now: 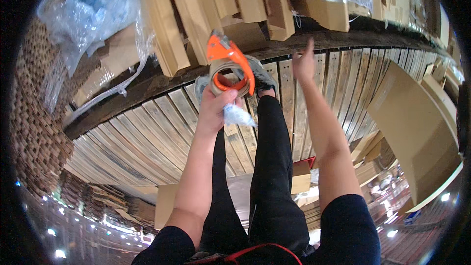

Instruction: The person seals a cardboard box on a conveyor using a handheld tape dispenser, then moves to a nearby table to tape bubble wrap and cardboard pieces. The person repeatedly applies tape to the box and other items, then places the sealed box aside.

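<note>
My left hand (214, 107) is closed round an orange tape dispenser (230, 53) that carries a roll of brown tape (217, 74). A small crumpled wad of clear bluish plastic (239, 116) sticks out on the right side of the same hand. Out to the right, my right hand (304, 65) reaches forward over the slats with nothing in it. Its index finger is stretched and the thumb stands apart, slightly blurred. Beyond both hands stands a row of flat brown cardboard pieces (196, 17), nearest to my right hand's fingertips.
My shoes (262, 71) stand on wooden slats (162, 127) by a dark ledge. A clear plastic bag with bluish contents (100, 7) lies far left, beside a wall of stacked cardboard edges (39, 78). A large bent cardboard sheet (412, 122) leans at the right.
</note>
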### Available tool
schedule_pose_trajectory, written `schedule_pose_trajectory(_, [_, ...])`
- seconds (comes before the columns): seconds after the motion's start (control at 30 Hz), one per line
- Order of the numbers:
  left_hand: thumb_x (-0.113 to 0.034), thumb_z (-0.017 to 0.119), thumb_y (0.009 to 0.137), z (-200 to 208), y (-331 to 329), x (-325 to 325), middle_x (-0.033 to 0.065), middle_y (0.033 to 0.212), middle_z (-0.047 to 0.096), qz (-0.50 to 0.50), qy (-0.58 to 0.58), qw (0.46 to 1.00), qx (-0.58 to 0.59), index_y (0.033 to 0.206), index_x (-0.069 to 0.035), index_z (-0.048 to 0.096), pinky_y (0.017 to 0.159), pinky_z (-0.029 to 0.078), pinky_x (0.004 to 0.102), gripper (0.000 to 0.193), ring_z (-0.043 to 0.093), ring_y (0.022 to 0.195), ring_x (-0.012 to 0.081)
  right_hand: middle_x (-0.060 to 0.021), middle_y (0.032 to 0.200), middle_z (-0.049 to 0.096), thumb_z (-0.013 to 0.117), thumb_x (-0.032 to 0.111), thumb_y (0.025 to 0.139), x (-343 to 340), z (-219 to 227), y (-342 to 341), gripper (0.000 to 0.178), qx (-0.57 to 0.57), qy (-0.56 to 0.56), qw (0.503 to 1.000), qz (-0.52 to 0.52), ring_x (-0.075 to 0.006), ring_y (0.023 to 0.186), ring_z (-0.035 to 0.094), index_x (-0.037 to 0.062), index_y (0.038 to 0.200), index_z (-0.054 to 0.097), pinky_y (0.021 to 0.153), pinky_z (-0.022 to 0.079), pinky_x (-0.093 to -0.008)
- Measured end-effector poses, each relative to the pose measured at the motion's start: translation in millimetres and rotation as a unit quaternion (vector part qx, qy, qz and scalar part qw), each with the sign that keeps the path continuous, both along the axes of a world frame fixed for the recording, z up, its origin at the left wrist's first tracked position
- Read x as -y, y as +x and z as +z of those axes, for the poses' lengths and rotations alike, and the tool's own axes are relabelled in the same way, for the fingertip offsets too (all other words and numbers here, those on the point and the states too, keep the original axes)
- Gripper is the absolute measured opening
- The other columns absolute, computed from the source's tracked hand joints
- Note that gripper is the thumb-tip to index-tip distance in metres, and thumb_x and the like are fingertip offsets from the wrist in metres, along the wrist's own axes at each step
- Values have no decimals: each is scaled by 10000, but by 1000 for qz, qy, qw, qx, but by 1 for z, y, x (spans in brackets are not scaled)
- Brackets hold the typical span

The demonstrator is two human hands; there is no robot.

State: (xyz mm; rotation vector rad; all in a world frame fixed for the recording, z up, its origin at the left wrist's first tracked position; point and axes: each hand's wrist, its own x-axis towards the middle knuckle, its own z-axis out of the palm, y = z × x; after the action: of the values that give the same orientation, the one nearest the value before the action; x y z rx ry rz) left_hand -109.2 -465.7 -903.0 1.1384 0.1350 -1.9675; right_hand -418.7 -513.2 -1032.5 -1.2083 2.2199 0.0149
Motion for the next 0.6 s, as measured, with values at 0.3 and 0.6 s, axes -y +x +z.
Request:
schedule_pose_trajectory(0.3, [-163,803,760,29,26,-13,123,930,618,-93,95,991,4,1249,-3,540,442,440,297,578,544,533,183,-296,1263,618,674,332,934,-35,-150,-1,672,35,58,989,131,-438,1234,567,28,1475,415,1113,396,-538])
schedule_pose_trajectory(0.6, [-153,812,752,42,82,-19,126,934,626,-102,125,981,108,1268,-3,545,448,447,303,600,559,554,185,-231,1492,543,474,504,1012,-17,-295,38,693,32,278,955,94,-436,1461,396,11,1496,415,1224,298,-512])
